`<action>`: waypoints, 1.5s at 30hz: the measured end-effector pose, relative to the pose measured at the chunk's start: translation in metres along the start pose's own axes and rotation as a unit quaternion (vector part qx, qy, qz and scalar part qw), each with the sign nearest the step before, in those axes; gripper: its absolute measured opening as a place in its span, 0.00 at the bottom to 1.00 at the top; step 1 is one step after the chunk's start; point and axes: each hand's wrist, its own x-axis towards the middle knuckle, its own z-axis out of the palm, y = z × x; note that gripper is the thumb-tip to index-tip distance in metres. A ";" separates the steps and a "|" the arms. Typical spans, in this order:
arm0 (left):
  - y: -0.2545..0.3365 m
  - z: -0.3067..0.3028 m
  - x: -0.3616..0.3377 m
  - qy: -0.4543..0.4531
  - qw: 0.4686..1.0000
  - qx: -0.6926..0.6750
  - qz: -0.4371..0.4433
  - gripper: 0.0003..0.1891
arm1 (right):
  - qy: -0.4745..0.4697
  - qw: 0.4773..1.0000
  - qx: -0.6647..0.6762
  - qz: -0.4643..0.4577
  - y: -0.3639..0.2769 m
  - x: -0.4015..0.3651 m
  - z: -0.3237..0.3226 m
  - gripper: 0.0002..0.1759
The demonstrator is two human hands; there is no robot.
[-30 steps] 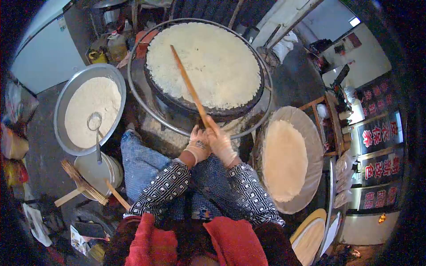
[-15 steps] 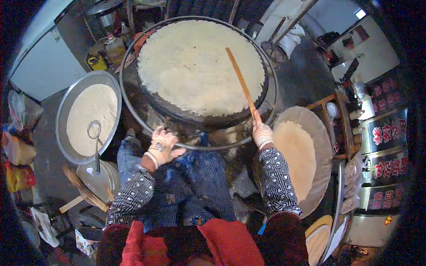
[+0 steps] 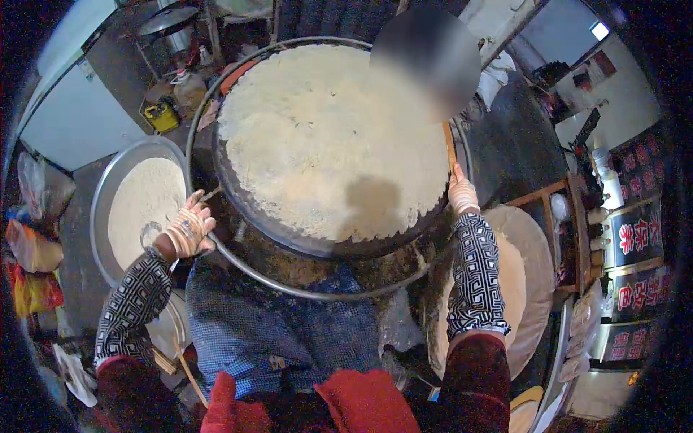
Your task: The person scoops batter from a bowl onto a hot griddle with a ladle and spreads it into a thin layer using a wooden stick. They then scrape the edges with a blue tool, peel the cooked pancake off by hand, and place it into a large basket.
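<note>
A large round griddle (image 3: 289, 242) carries a wide, pale, thin layer of batter or dough (image 3: 303, 130) with ragged edges. Around it runs a metal ring (image 3: 317, 294). My left hand (image 3: 189, 229), wrapped in pale bands, has its fingers curled over the ring's left side, beside a basin (image 3: 101, 238) of pale flour-like material. At the griddle's right edge, my right hand (image 3: 462, 190) grips a flat wooden stick (image 3: 450, 148), whose far end is hidden by a blurred patch.
A ladle (image 3: 150, 234) lies in the basin. To the right stands a wide cloth-lined container (image 3: 538, 289) with tan contents, beside a wooden rack (image 3: 574, 238). A yellow container (image 3: 160, 115) sits at the back left. A bucket lid (image 3: 162, 328) shows below the basin.
My left hand has moved left along the ring. My right hand has moved right and up with the stick, now along the griddle's right edge. The view has come closer over the griddle.
</note>
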 end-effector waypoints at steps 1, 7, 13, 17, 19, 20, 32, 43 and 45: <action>-0.009 0.004 0.000 0.001 1.000 -0.001 -0.002 0.24 | 0.009 1.000 0.011 0.000 -0.001 0.006 0.002 0.26; -0.026 0.010 0.002 0.010 0.999 0.019 0.023 0.25 | 0.035 0.991 0.107 -0.072 0.036 -0.037 0.025 0.26; 0.030 0.013 -0.006 0.079 0.996 0.003 -0.050 0.24 | 0.009 0.988 0.138 -0.070 0.031 -0.191 0.036 0.25; 0.129 -0.004 0.006 0.062 0.982 -0.114 -0.140 0.20 | 0.089 0.931 0.203 -0.291 -0.013 -0.288 0.078 0.25; 0.191 -0.049 0.024 -0.015 0.971 -0.149 -0.187 0.17 | -0.068 0.885 0.369 -0.277 -0.057 -0.336 0.059 0.27; 0.220 -0.054 0.027 0.006 0.979 -0.144 -0.148 0.17 | -0.259 0.801 0.506 -0.188 -0.090 -0.369 0.019 0.29; 0.351 0.092 -0.054 0.190 0.833 -0.507 -0.112 0.20 | -0.661 0.630 0.351 -0.209 -0.216 -0.475 -0.063 0.31; 0.354 0.075 -0.147 0.189 0.794 -0.556 -0.161 0.20 | -0.456 0.602 -0.145 -0.640 -0.352 -0.568 0.070 0.32; 0.344 0.078 -0.180 0.170 0.795 -0.561 -0.157 0.20 | -0.415 0.571 -0.040 -0.708 -0.330 -0.570 0.108 0.24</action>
